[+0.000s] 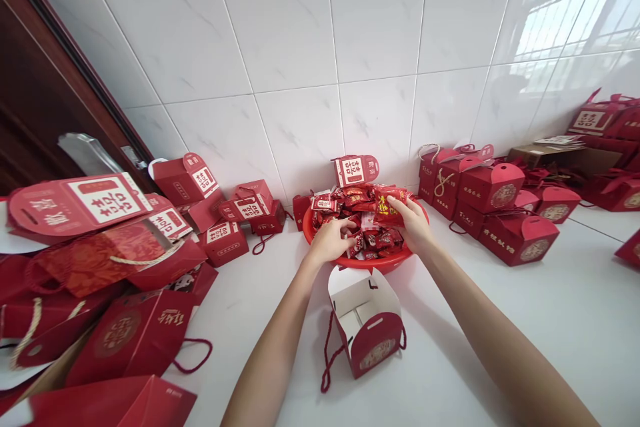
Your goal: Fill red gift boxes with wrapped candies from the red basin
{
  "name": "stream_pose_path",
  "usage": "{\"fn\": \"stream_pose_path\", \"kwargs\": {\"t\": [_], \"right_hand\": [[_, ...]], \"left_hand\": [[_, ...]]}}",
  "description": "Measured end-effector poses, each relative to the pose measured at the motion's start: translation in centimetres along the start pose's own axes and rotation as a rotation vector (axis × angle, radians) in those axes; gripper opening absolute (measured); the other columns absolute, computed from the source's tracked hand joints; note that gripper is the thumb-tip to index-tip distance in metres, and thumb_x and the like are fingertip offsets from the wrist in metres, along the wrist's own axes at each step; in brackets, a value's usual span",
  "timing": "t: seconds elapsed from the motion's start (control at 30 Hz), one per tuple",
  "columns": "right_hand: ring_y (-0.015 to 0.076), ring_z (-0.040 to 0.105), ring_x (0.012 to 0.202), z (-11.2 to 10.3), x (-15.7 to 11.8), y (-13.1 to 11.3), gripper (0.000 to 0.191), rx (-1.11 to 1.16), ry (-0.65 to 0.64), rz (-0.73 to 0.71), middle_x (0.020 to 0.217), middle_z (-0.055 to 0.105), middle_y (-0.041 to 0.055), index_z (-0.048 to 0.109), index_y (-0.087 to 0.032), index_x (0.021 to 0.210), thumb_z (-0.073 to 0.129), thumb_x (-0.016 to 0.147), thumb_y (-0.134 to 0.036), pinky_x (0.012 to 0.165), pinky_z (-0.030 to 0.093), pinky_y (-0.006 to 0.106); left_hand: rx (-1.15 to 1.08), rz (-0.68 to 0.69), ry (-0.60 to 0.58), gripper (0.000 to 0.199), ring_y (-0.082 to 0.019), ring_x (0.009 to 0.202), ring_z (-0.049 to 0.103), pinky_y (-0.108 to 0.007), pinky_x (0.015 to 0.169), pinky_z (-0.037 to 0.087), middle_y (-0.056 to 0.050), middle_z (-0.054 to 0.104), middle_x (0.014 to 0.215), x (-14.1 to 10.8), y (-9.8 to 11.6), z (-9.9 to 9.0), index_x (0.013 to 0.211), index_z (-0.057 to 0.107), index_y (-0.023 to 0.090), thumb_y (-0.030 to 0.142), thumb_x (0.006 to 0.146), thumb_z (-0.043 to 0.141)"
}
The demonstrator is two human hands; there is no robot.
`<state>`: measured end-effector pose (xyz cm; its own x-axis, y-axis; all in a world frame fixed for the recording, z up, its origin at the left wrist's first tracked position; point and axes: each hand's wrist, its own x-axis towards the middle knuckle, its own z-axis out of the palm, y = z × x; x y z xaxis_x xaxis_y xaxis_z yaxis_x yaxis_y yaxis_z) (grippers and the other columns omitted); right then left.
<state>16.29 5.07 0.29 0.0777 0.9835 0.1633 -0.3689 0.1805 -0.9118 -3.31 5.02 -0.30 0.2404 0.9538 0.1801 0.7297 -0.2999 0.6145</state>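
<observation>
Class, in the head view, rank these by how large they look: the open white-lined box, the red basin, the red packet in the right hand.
Red basin, broadest
Open white-lined box, nearer the camera
Red packet in the right hand

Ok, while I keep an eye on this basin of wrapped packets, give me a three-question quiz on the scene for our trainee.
1. Which hand has its fingers on the red packet with gold lettering at the right side of the basin?
2. What colour is the inside of the open box?
A) black
B) white
C) green
3. True or false: the open box stands on the far side of the basin, as the wearer sees it.

Key:
1. The right hand.
2. B.
3. False; it stands on the near side.
</observation>
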Motion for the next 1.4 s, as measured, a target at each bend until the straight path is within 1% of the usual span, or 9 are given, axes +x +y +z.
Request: {"fn": "stream_pose_path", "kwargs": {"t": [0.1,0.23,0.57,0.7,0.83,1.1,1.23,1.33,1.4], "right_hand": [[0.0282,0.071,0.097,0.0,0.1,0.0,0.04,-0.012,0.015,-0.001,0.097,0.077,0.0037,0.067,-0.023,0.087,0.08,0.063,-0.052,0.07,0.057,0.032],[0.0266,0.071,0.095,0.0,0.1,0.0,0.037,0.005,0.052,0.029,0.095,0.077,0.0034,0.067,-0.023,0.083,0.082,0.06,-0.047,0.065,0.055,0.029],[0.027,0.07,0.098,0.1,-0.1,-0.1,0.036,0.015,0.019,-0.02,0.093,0.077,0.0014,0.071,-0.024,0.082,0.083,0.059,-0.049,0.07,0.054,0.03],[0.0248,0.071,0.09,0.1,-0.1,0.0,0.032,0.034,0.037,-0.006,0.086,0.076,-0.0003,0.071,-0.025,0.079,0.084,0.06,-0.046,0.07,0.054,0.032],[0.025,0.07,0.087,-0.1,0.1,0.3,0.034,0.0,0.049,0.009,0.085,0.076,0.0,0.071,-0.025,0.083,0.083,0.061,-0.048,0.07,0.055,0.033],[0.0268,0.071,0.093,0.0,0.0,0.1,0.036,0.006,0.011,-0.024,0.087,0.076,0.0015,0.072,-0.024,0.083,0.084,0.06,-0.05,0.078,0.056,0.036],[0.026,0.071,0.091,0.1,-0.1,0.0,0.036,0.02,0.004,-0.022,0.086,0.076,0.0013,0.073,-0.024,0.081,0.084,0.059,-0.049,0.077,0.056,0.036],[0.026,0.071,0.092,0.1,-0.1,0.1,0.036,0.023,-0.002,-0.027,0.087,0.077,0.0015,0.073,-0.024,0.083,0.085,0.059,-0.049,0.077,0.056,0.035],[0.0262,0.071,0.092,0.1,-0.2,0.1,0.037,0.023,0.003,-0.03,0.088,0.077,0.0017,0.073,-0.024,0.084,0.085,0.059,-0.049,0.076,0.056,0.035]], "left_hand": [[-0.207,0.032,0.086,0.029,-0.022,0.092,0.07,-0.033,0.085,0.055,-0.008,0.076,0.103,0.3,-0.7,-0.1,0.105,0.074,0.018,0.02,0.076,0.069],[-0.415,0.002,0.203,0.034,-0.017,0.079,0.066,-0.03,0.077,0.055,-0.005,0.071,0.09,0.6,-1.3,-0.1,0.112,0.068,0.017,0.023,0.078,0.067],[-0.551,0.085,0.367,0.015,-0.016,0.08,0.06,-0.026,0.076,0.048,-0.001,0.066,0.083,0.3,-1.2,-0.1,0.09,0.069,0.019,0.02,0.077,0.063],[-0.498,0.103,0.44,0.011,-0.018,0.082,0.063,-0.03,0.081,0.05,-0.003,0.071,0.087,0.3,-1.2,0.1,0.082,0.069,0.019,0.019,0.08,0.059],[-0.307,0.072,0.53,0.014,-0.021,0.092,0.065,-0.035,0.089,0.051,-0.004,0.072,0.093,0.2,-1.2,0.4,0.079,0.07,0.019,0.013,0.079,0.058],[-0.013,0.064,0.5,0.04,-0.024,0.106,0.065,-0.041,0.103,0.049,-0.006,0.07,0.105,0.3,-1.3,0.9,0.087,0.076,0.022,-0.005,0.067,0.055],[0.043,0.07,0.58,0.048,-0.026,0.115,0.061,-0.042,0.107,0.046,-0.006,0.07,0.115,0.0,-1.0,0.9,0.089,0.077,0.023,-0.008,0.062,0.054],[-0.004,0.102,0.635,0.039,-0.025,0.11,0.064,-0.041,0.104,0.048,-0.005,0.073,0.106,-0.5,-0.7,0.7,0.083,0.077,0.022,-0.003,0.065,0.053],[-0.073,0.088,0.588,0.033,-0.022,0.095,0.069,-0.036,0.094,0.053,-0.003,0.076,0.091,-0.9,-0.4,0.4,0.075,0.076,0.02,0.001,0.071,0.05]]}}
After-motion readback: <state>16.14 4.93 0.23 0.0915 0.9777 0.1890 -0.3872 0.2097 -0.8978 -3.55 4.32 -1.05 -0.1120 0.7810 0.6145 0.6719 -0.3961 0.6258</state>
